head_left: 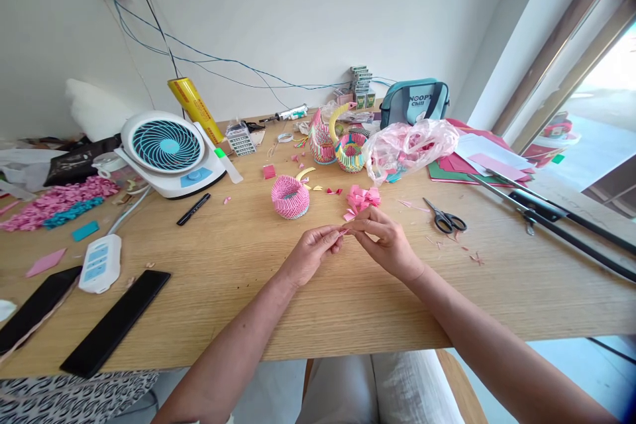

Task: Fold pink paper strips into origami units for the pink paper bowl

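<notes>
My left hand (317, 250) and my right hand (385, 242) meet over the middle of the table, fingertips pinched together on a small pink paper strip (344, 232). Most of the strip is hidden by the fingers. Just beyond my right hand lies a loose heap of pink paper strips (362, 199). Left of it stands a round pink and white basket of folded paper pieces (290, 197), with a curved yellow piece (305, 173) behind it. Small red and yellow folded bits (334, 191) lie between the basket and the heap.
Black scissors (445, 217) lie to the right among paper scraps. A white fan (166, 149), a black marker (193, 209) and a power strip (101, 264) are on the left. Behind are finished paper swans (350, 151), a plastic bag (412, 146) and a teal bag (415, 103). A paper trimmer (541, 205) sits right.
</notes>
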The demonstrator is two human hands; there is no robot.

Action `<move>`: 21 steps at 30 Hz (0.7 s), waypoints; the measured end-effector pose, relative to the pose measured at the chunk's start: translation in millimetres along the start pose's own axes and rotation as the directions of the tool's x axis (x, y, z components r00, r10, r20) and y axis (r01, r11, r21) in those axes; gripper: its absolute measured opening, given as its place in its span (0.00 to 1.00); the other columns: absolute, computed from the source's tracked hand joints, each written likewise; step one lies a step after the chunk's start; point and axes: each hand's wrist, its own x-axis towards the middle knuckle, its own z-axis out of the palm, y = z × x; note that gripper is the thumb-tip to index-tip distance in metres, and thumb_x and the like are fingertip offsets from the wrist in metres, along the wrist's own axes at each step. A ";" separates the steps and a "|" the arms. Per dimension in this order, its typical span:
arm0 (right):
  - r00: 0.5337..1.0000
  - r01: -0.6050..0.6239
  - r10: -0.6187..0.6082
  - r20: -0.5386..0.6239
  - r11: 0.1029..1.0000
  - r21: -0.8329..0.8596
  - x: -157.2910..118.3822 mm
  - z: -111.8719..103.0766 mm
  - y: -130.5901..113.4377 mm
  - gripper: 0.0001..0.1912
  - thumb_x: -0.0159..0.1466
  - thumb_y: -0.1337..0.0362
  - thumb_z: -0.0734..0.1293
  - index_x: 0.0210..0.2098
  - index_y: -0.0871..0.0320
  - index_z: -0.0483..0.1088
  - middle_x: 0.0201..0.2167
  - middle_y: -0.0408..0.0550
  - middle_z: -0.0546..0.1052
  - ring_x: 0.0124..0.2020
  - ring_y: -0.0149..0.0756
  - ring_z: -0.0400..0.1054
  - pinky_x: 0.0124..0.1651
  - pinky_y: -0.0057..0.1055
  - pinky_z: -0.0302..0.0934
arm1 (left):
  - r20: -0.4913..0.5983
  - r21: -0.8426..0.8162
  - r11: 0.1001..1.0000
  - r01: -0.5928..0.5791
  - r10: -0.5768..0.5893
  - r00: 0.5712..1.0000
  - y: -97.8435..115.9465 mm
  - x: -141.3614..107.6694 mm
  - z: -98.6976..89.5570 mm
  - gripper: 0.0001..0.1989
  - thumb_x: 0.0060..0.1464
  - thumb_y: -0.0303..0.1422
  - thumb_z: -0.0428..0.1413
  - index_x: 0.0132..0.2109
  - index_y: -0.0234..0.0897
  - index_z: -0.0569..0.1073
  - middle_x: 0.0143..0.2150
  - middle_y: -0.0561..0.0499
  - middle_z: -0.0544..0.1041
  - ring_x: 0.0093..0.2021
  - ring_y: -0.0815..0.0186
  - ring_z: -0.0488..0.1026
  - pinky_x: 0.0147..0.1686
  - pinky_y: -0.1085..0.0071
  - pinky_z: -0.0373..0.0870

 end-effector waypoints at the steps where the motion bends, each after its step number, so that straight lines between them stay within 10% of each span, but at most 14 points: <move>1: 1.000 -0.008 0.008 -0.008 1.000 0.004 0.2 -0.1 -0.8 0.09 0.66 0.68 0.63 0.41 0.55 0.75 0.34 0.49 0.72 0.38 0.36 0.69 0.41 0.34 0.65 | -0.006 -0.010 1.000 0.005 -0.005 1.000 0.7 0.0 0.4 0.15 0.54 0.40 0.59 0.43 0.33 0.79 0.29 0.52 0.67 0.31 0.71 0.61 0.34 0.72 0.58; 21: 0.998 -0.064 0.062 0.032 0.997 0.043 -4.8 4.4 8.5 0.07 0.66 0.66 0.64 0.38 0.57 0.75 0.33 0.49 0.73 0.36 0.34 0.68 0.38 0.31 0.64 | -0.047 0.039 0.999 0.025 -0.023 0.999 -12.7 4.9 -3.7 0.16 0.55 0.42 0.58 0.39 0.30 0.78 0.29 0.51 0.69 0.30 0.71 0.61 0.32 0.73 0.58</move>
